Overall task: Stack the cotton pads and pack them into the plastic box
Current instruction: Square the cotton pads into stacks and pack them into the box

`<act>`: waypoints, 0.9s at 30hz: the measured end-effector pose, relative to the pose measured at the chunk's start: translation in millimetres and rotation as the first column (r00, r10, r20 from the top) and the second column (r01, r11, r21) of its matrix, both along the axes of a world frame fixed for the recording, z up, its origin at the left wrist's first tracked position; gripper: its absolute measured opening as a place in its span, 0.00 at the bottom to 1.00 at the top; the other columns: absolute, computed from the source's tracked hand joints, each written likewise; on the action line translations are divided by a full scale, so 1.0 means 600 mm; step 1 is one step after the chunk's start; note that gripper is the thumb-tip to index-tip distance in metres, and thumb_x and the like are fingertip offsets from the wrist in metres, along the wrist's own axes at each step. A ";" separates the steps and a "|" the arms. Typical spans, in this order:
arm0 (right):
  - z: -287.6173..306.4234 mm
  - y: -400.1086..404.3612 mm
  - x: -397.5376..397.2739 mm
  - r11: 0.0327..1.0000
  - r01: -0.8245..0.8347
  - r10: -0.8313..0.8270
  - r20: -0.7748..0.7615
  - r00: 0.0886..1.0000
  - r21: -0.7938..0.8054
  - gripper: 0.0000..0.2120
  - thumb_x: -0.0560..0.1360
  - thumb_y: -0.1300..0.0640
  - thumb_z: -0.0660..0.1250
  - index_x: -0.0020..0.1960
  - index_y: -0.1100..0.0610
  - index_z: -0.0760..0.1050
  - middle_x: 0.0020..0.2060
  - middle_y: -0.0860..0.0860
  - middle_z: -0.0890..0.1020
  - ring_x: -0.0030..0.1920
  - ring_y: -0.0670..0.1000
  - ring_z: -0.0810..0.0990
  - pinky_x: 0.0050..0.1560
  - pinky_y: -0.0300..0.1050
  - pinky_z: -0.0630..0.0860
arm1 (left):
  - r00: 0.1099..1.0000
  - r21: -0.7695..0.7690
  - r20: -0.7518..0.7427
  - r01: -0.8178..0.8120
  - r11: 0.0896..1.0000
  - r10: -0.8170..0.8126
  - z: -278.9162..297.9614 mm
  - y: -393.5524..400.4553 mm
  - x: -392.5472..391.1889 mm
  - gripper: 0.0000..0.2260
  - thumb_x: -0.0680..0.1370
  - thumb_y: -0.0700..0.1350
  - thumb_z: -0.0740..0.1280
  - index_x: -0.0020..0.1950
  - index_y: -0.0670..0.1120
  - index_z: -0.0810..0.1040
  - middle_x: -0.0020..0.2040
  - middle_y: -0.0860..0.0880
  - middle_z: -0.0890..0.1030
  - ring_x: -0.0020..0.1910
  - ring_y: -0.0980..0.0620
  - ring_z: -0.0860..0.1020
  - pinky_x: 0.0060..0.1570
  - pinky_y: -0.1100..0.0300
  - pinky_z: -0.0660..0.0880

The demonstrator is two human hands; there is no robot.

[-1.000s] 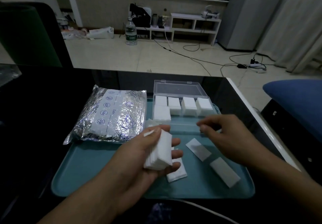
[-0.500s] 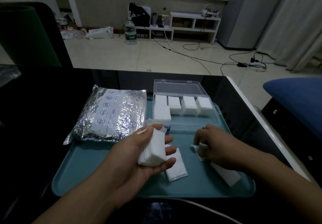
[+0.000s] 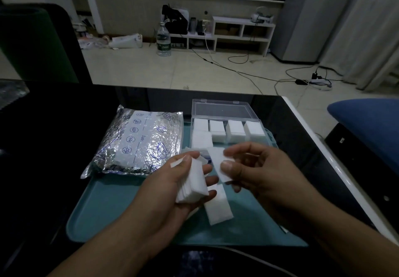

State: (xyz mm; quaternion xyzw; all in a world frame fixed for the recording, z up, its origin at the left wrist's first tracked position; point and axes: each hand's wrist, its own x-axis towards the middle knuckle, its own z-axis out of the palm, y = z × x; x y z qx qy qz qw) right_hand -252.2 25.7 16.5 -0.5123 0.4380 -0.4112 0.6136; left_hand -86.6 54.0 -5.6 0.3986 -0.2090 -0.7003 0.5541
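My left hand (image 3: 172, 192) grips a stack of white cotton pads (image 3: 193, 185) on edge above the teal tray (image 3: 112, 212). Just to its right, my right hand (image 3: 257, 175) pinches a single cotton pad (image 3: 218, 160) between thumb and fingers, close to the stack. One loose pad (image 3: 218, 209) lies flat on the tray below both hands. At the tray's back right stands the clear plastic box (image 3: 226, 112) with its lid open; several stacks of pads (image 3: 235, 130) fill its back row and one lies at its front left.
A silver foil pouch (image 3: 138, 143) lies on the tray's left half. The tray sits on a black table whose white right edge (image 3: 323, 153) runs near my right arm. A blue seat (image 3: 371, 125) is to the right.
My right hand picked a single pad off the tray and lifted it up and left toward the stack. My left hand kept its grip on the stack and barely moved.
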 end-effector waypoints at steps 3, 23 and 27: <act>-0.011 0.017 0.026 1.000 0.027 -0.027 0.050 0.998 -0.012 0.14 0.61 0.62 0.74 0.45 0.64 0.79 0.29 0.56 0.80 0.28 0.52 0.75 0.28 0.41 0.73 | 0.999 -0.049 -0.025 0.027 0.998 -0.028 0.001 0.002 -0.006 0.13 0.75 0.45 0.62 0.56 0.42 0.78 0.47 0.39 0.84 0.40 0.44 0.83 0.40 0.50 0.81; -0.038 0.024 0.020 0.748 -0.254 -0.202 -0.574 0.793 -0.613 0.14 0.72 0.46 0.67 0.56 0.46 0.79 0.55 0.39 0.75 0.61 0.42 0.73 0.56 0.30 0.68 | 0.991 0.002 -0.080 -0.111 0.994 0.111 0.005 0.001 0.006 0.12 0.82 0.44 0.58 0.57 0.40 0.78 0.48 0.37 0.84 0.41 0.43 0.83 0.39 0.53 0.82; -0.042 0.021 0.018 0.685 -0.321 -0.182 -0.580 0.794 -0.654 0.15 0.73 0.46 0.69 0.57 0.49 0.80 0.54 0.40 0.78 0.59 0.44 0.75 0.59 0.39 0.71 | 0.994 0.050 -0.070 -0.076 0.996 0.080 -0.001 0.000 0.009 0.14 0.80 0.48 0.61 0.57 0.42 0.80 0.49 0.38 0.83 0.40 0.45 0.82 0.35 0.55 0.79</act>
